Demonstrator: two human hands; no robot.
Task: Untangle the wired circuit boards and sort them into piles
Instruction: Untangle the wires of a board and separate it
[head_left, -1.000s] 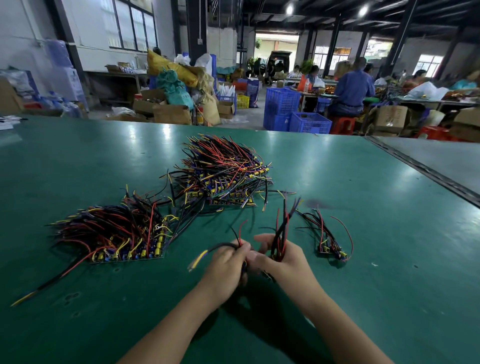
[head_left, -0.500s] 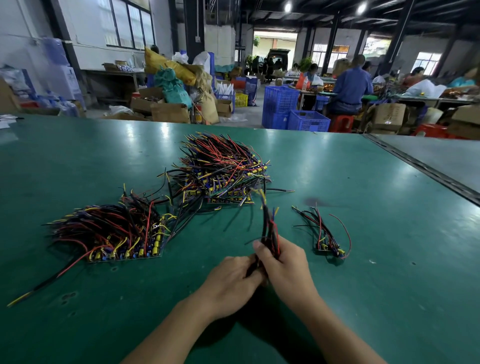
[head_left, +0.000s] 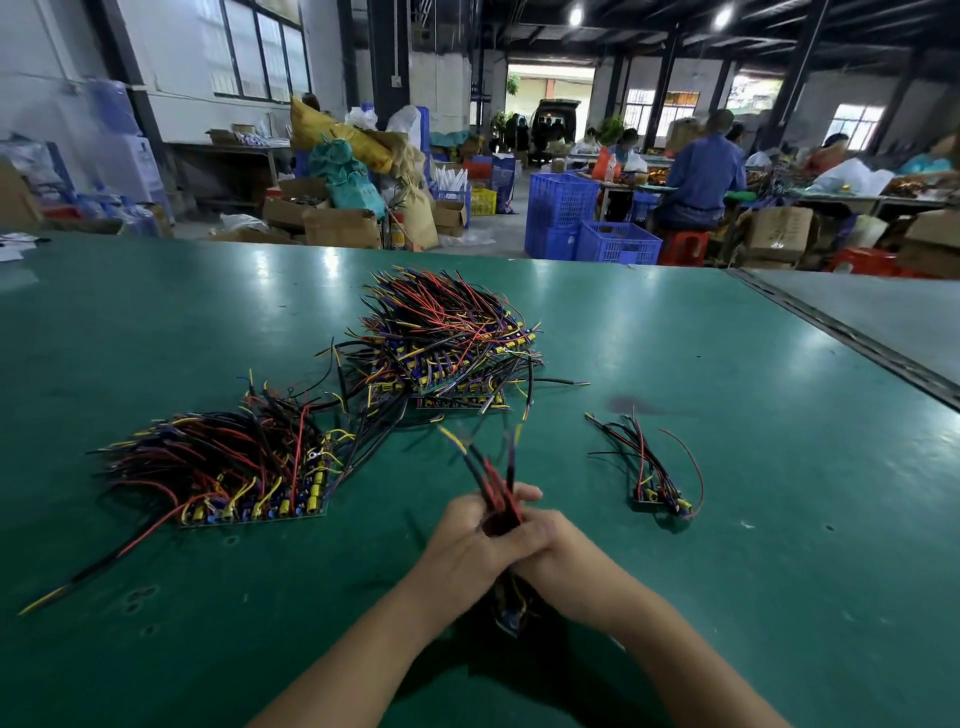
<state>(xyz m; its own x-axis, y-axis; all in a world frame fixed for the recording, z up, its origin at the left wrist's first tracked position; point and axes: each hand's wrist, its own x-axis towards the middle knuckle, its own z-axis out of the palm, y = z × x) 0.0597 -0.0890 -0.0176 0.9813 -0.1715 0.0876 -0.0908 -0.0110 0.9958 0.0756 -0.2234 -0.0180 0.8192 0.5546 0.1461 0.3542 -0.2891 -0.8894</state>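
Observation:
Both hands meet over the green table (head_left: 727, 467), gripping one wired circuit board's bundle of red and black wires (head_left: 493, 483) that stands up between them. My left hand (head_left: 467, 540) wraps it from the left, my right hand (head_left: 545, 540) from the right. The board's lower end (head_left: 511, 610) hangs beneath my wrists, mostly hidden. A large tangled heap of wired boards (head_left: 447, 338) lies farther back. A lined-up pile of boards (head_left: 234, 467) sits at the left. A small pile (head_left: 654, 473) lies at the right.
A seam (head_left: 852, 338) runs along the table's right side, beside a grey table. Beyond the far edge stand blue crates (head_left: 587, 228), cardboard boxes (head_left: 337, 223) and sacks. Several people sit at benches at the back right.
My hands have closed together around the wire bundle. The loose wires that spread left and right a second ago are gathered upright between both hands.

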